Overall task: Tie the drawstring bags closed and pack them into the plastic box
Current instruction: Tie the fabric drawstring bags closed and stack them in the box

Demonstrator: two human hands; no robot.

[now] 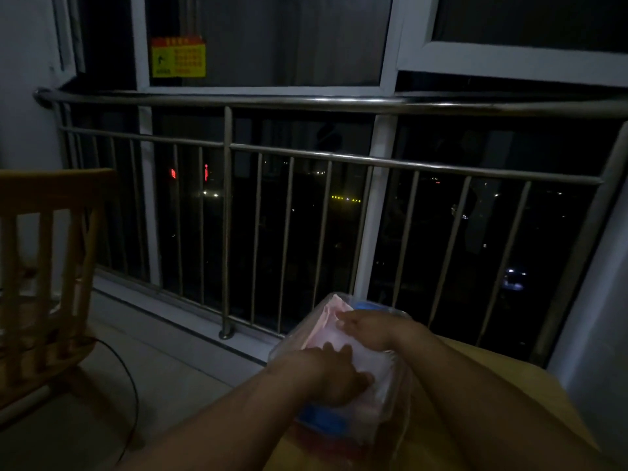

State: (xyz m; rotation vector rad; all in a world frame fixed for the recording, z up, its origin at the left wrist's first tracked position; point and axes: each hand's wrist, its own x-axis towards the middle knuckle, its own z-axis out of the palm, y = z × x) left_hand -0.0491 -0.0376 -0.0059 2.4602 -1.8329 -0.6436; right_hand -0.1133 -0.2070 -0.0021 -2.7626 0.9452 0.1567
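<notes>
A clear plastic box (289,348) with blue clasps stands on a yellow table (475,402) at the bottom middle of the dim head view. A pale pink drawstring bag (334,331) lies inside it, filling the top. My left hand (334,375) reaches into the near end of the box, its fingers bent down onto the bag. My right hand (367,326) is on the far end of the bag, fingertips pinching its pink edge. What lies under the bag is hidden.
A steel railing (306,158) and dark windows run right behind the table. A wooden chair (44,266) stands at the left on the tiled floor, with a black cable (131,379) looping beside it. A white wall (598,317) closes the right side.
</notes>
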